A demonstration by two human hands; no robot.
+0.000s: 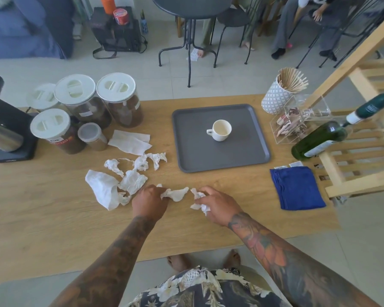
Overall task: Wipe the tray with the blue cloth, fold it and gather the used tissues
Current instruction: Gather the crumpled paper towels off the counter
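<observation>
Grinder (0, 120) cut off left — jar label (59, 141) unreadable.

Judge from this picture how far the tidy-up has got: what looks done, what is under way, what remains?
Looks done: the blue cloth lies folded beside the tray, though wiping cannot be confirmed. Under way: the left hand and right hand each grip a crumpled tissue. Left: the loose tissues still scattered on the table.
</observation>
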